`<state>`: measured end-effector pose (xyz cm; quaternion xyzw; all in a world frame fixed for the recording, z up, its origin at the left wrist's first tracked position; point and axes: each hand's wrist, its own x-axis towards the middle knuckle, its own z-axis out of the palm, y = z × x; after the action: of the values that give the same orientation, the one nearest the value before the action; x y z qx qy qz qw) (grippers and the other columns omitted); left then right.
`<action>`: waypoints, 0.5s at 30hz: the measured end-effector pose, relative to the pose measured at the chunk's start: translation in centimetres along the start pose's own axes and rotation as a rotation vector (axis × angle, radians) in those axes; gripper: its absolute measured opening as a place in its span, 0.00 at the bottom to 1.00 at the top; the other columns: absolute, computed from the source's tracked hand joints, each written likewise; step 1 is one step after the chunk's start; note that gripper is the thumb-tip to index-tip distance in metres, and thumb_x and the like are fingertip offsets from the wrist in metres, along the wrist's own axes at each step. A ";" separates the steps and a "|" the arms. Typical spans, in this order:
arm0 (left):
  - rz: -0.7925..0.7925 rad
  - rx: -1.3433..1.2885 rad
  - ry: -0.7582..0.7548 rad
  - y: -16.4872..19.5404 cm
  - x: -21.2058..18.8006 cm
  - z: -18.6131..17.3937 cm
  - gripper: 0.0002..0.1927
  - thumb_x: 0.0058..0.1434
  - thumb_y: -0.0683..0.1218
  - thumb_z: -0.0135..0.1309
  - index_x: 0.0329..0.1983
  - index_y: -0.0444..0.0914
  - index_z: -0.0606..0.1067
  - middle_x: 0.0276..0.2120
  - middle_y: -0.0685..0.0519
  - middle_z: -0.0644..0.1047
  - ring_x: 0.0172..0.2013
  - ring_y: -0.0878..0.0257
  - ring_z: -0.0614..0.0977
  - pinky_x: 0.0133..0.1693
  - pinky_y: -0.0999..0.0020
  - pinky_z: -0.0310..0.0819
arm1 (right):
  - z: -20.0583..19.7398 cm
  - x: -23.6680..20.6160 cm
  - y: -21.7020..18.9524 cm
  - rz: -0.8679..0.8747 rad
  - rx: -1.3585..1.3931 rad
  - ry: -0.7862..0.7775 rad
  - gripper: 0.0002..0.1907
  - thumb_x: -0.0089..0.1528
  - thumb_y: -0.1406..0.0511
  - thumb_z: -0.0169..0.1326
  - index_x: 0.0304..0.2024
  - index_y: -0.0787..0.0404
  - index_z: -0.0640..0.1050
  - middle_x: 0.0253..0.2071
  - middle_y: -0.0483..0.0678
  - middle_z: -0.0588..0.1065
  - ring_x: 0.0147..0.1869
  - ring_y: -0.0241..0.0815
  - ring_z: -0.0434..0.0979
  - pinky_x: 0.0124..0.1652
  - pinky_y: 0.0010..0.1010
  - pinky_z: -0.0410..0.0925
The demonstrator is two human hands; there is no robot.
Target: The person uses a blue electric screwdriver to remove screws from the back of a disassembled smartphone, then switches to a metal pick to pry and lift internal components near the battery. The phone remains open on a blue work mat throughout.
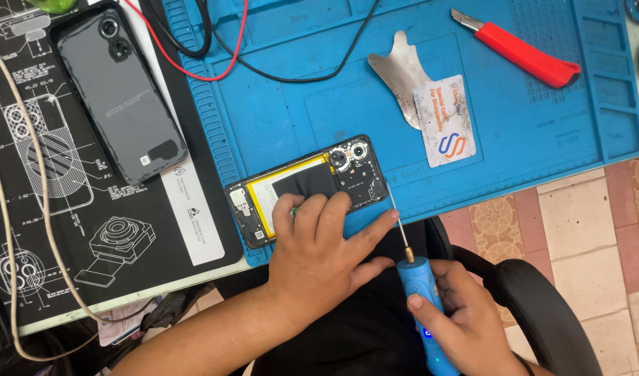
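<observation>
An opened phone [347, 170] with its back cover off lies at the near edge of the blue work mat [278, 118], battery and camera modules showing. My left hand [319, 251] rests on the phone's near side, fingers on the battery area, holding it down. My right hand [459, 320] grips a blue electric screwdriver [420, 285]. Its thin bit points up toward the phone's right edge, with my left index finger touching the shaft.
The removed dark back cover [117, 94] lies on a black printed mat at the left. A metal pry tool [399, 69], a plastic card [443, 122] and a red utility knife [521, 49] sit on the blue mat. Red and black cables [215, 63] run along the top. A chair armrest [535, 306] is lower right.
</observation>
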<state>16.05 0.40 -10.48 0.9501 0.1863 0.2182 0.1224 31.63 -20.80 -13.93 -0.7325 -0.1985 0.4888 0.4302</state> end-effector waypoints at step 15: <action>-0.224 -0.114 -0.267 -5.6 3.1 -7.5 0.53 0.39 0.53 0.73 0.70 0.41 0.66 0.45 0.45 0.72 0.48 0.44 0.73 0.52 0.49 0.65 | -7.8 3.3 -7.0 -0.150 -0.106 0.063 0.30 0.62 0.71 0.58 0.67 0.66 0.69 0.47 0.56 0.78 0.45 0.42 0.80 0.42 0.35 0.74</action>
<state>13.53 7.84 -4.49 0.9354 0.2604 0.0853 0.2234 40.91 -18.03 -8.79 -0.7524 -0.2648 0.4208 0.4320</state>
